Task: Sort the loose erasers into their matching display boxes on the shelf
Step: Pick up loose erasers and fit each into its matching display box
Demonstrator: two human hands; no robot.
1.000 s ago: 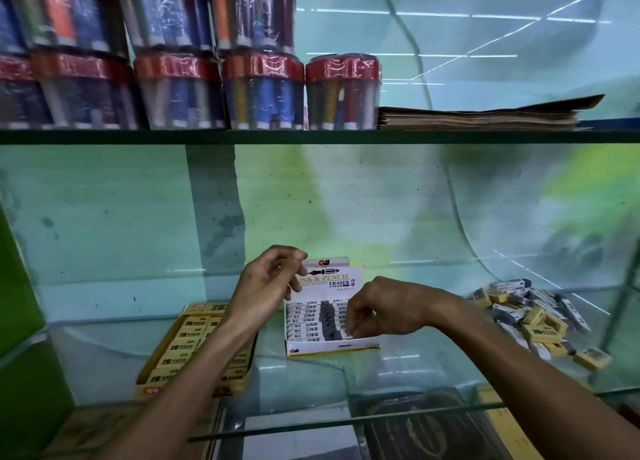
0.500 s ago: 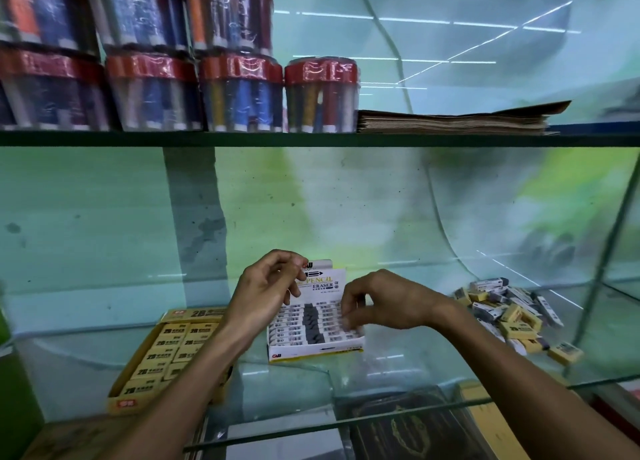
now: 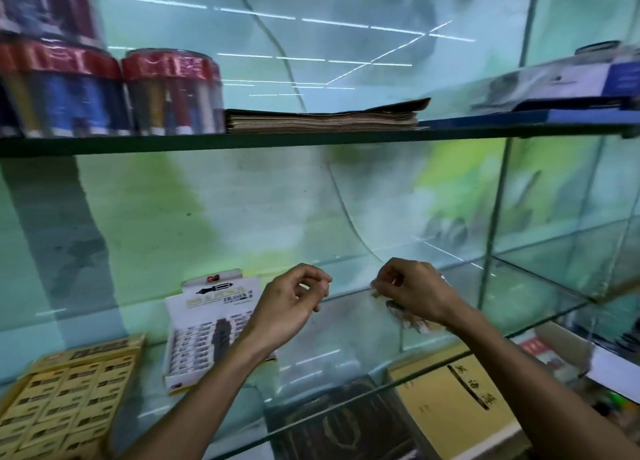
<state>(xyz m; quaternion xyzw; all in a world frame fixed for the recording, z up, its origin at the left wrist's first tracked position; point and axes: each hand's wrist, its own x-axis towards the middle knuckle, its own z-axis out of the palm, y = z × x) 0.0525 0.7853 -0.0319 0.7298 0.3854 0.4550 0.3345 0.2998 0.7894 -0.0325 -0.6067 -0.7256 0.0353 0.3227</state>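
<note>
A white display box (image 3: 204, 331) of ink and pencil erasers stands on the glass shelf (image 3: 346, 341) with its printed lid flap raised. At the far left lies a yellow display box (image 3: 65, 397) filled with yellow erasers. My left hand (image 3: 294, 302) hovers just right of the white box, fingers loosely curled, holding nothing. My right hand (image 3: 414, 293) is down over the pile of loose erasers (image 3: 412, 322), which shows only as a blur under the fingers. Its fingers curl toward the pile; whether they grip an eraser is not visible.
The upper shelf (image 3: 311, 139) carries red-topped pen tubs (image 3: 169, 92) and a stack of brown paper (image 3: 322, 118). A vertical glass divider (image 3: 498, 199) rises right of the pile. Books and a yellow box (image 3: 450, 404) lie on the level below.
The view has swung right. My left hand has let go of the white box's flap and moved right. My right hand has left the box and reached the loose pile.
</note>
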